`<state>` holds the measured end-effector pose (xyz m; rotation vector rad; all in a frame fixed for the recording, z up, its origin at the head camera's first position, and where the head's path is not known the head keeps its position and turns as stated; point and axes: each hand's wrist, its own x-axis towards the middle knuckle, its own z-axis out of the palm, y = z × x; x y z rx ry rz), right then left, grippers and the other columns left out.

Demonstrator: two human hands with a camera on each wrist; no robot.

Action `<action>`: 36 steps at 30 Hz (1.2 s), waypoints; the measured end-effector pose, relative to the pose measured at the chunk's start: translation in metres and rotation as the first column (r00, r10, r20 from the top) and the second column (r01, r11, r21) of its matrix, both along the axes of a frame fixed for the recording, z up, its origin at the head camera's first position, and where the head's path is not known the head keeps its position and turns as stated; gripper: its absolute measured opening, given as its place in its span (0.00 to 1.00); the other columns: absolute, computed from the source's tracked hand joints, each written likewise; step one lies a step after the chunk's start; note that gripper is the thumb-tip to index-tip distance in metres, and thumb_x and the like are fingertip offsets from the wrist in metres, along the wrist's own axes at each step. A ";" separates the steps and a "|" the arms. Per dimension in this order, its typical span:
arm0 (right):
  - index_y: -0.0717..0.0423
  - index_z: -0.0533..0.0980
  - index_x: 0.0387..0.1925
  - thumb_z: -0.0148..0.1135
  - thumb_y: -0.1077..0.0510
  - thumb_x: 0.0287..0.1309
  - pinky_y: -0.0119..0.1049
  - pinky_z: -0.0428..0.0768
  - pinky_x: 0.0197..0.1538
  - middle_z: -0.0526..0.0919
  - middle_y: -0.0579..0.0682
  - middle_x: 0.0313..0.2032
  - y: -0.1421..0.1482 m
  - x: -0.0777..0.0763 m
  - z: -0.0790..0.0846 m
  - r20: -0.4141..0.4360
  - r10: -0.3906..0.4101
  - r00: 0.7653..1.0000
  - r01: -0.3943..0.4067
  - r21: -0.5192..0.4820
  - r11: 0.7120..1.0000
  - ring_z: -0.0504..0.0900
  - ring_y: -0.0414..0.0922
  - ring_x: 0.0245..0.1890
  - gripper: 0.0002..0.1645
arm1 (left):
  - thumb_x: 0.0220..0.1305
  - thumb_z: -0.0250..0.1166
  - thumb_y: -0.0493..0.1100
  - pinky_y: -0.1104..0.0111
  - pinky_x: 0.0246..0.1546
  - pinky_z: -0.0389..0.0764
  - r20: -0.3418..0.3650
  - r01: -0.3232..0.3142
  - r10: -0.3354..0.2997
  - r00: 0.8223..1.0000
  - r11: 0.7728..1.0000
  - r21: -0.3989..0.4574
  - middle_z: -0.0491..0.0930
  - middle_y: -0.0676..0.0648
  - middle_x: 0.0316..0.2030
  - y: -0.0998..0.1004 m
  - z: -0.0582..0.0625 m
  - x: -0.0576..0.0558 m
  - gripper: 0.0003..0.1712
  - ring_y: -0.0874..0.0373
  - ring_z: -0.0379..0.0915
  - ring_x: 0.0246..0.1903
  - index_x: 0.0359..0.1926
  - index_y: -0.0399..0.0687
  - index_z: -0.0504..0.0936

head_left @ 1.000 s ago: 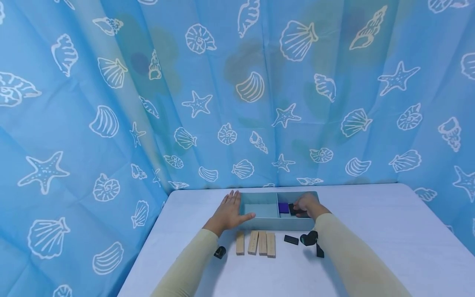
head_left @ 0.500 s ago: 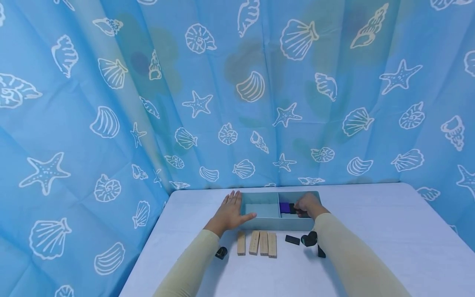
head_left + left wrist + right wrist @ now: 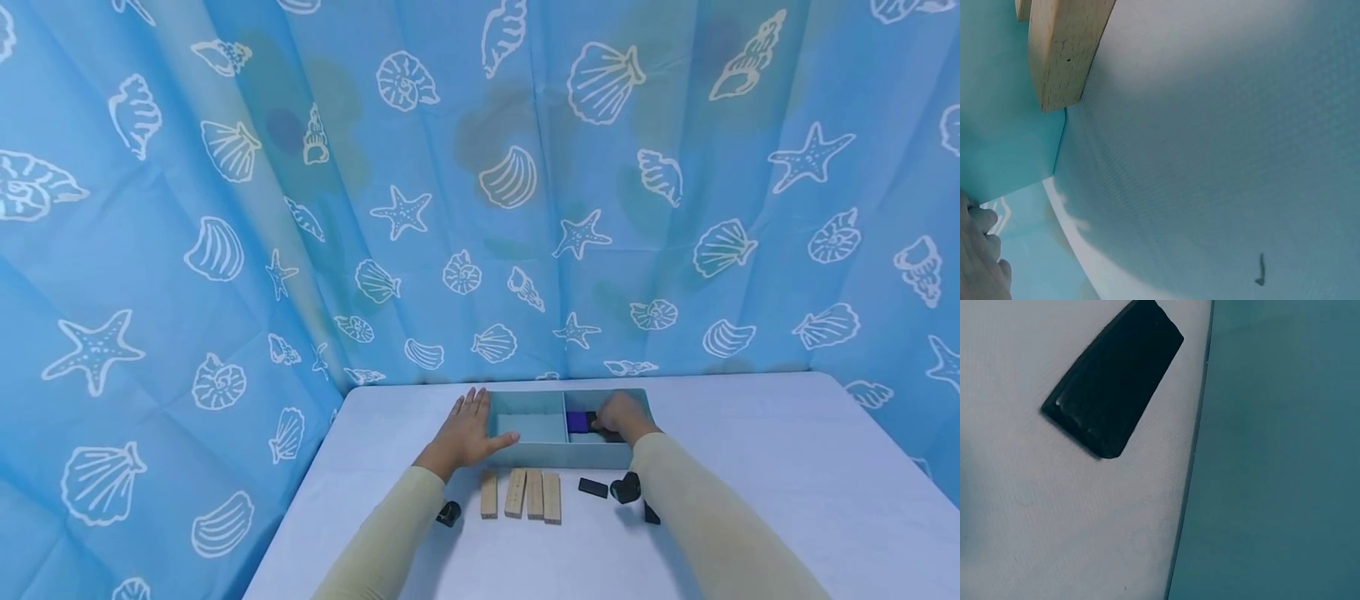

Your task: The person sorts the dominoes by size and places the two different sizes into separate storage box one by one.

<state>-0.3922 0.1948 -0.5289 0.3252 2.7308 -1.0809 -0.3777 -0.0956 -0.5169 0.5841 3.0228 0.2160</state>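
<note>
A grey-blue two-compartment box point(image 3: 558, 454) stands near the far edge of the table. My left hand point(image 3: 468, 435) rests at the box's left end, fingers straight and thumb out over the front rim; a few of its fingers point(image 3: 984, 234) show in the left wrist view. My right hand point(image 3: 624, 415) reaches into the right compartment, fingers curled down on a black block point(image 3: 592, 418), which they partly hide. Beside that block, toward the divider, lies a purple block point(image 3: 577, 422). More dark surface shows beneath the right hand.
Several wooden blocks point(image 3: 534, 495) lie in a row before the box, one wooden block point(image 3: 1075, 53) close in the left wrist view. A black block point(image 3: 592, 487) lies right of them, and another dark piece point(image 3: 651, 513) by the right forearm. A shell-patterned curtain point(image 3: 450, 208) hangs behind.
My right hand shifts slightly over the black block in the right compartment. The left hand keeps its place on the box, and the view drifts a little.
</note>
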 end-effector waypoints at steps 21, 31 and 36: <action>0.56 0.70 0.16 0.67 0.63 0.56 0.41 0.74 0.34 0.75 0.51 0.20 0.006 0.008 0.002 -0.010 0.015 1.000 -0.015 0.005 1.000 0.76 0.48 0.26 0.17 | 0.59 0.45 0.80 0.54 0.71 0.39 -0.009 0.012 -0.011 1.000 1.000 0.010 0.45 0.41 0.75 0.004 -0.003 0.004 0.62 0.47 0.34 0.74 0.76 0.37 0.45; 0.67 0.79 0.38 0.63 0.65 0.59 0.44 0.78 0.41 0.81 0.56 0.33 0.013 0.007 0.013 0.002 0.016 1.000 -0.015 -0.172 0.985 0.79 0.51 0.34 0.07 | 0.59 0.46 0.80 0.55 0.71 0.37 -0.008 0.005 -0.005 1.000 1.000 0.018 0.44 0.42 0.75 0.003 -0.001 0.000 0.62 0.48 0.32 0.74 0.76 0.38 0.44; 0.72 0.75 0.48 0.61 0.68 0.60 0.41 0.83 0.40 0.81 0.60 0.38 0.014 0.012 0.024 0.027 -0.009 1.000 0.018 -0.356 0.934 0.83 0.53 0.37 0.15 | 0.59 0.46 0.80 0.54 0.71 0.37 -0.008 0.000 0.000 1.000 1.000 0.024 0.44 0.41 0.75 0.000 -0.004 -0.001 0.62 0.48 0.32 0.74 0.76 0.38 0.44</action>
